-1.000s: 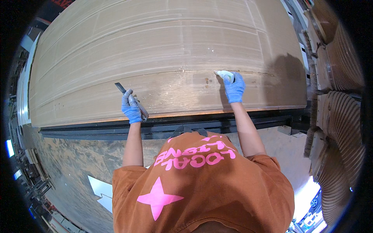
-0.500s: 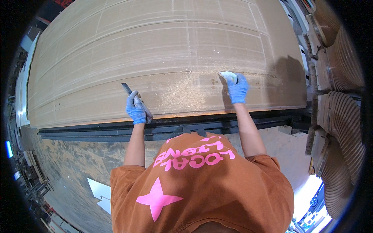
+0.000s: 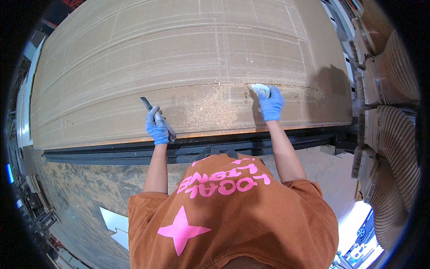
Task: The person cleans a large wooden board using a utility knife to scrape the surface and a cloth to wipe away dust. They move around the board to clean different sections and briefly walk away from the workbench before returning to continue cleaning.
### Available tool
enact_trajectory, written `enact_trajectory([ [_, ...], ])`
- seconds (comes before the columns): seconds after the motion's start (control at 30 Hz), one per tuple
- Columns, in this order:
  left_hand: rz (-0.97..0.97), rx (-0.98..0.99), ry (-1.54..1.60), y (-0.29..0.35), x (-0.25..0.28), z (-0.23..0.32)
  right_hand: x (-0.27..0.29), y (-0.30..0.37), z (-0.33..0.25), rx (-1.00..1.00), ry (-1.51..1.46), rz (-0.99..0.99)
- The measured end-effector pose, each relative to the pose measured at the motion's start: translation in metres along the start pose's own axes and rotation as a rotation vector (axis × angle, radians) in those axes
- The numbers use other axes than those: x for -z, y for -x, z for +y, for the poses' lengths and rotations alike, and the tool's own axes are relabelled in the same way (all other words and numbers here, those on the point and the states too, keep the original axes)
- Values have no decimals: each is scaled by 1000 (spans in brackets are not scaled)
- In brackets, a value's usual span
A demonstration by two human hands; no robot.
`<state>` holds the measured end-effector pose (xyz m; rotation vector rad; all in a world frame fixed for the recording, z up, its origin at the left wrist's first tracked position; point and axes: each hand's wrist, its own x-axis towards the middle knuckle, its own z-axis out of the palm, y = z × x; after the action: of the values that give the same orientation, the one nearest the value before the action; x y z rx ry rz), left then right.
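My left hand (image 3: 156,126), in a blue glove with a grey-stained palm and fingers, is closed around a dark hand tool (image 3: 146,104) with a flat, square-ended blade. The blade points up and left, above the brown board (image 3: 148,49). In my right hand (image 3: 271,106), also blue-gloved, is a small white squeeze bottle (image 3: 260,88) with some green on it. It is tilted with its narrow tip to the left, near a groove in the board. Small dark spots (image 3: 245,95) mark the surface just beside that tip. Whether the tip touches the board I cannot tell.
Pale sawdust (image 3: 208,110) lies between my hands. A black rail (image 3: 112,152) runs along the board's near edge, close to my body. Large ribbed hoses (image 3: 394,80) and brush strips stand on the right. White offcuts (image 3: 114,222) lie on the dusty floor at left.
My right hand has moved slightly left and a little nearer to me, carrying the squeeze bottle. My left hand and its tool have hardly moved.
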<state>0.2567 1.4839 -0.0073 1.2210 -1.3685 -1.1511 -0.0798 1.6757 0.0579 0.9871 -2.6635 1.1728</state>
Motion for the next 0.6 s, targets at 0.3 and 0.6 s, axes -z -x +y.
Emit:
enact_trajectory([
  [0.3,3,-5,-27,1,-1,9,-22,8,-14,13,-19,-24],
  [0.6,-5,-15,-7,0,-1,9,-14,6,-18,-8,3,-83],
])
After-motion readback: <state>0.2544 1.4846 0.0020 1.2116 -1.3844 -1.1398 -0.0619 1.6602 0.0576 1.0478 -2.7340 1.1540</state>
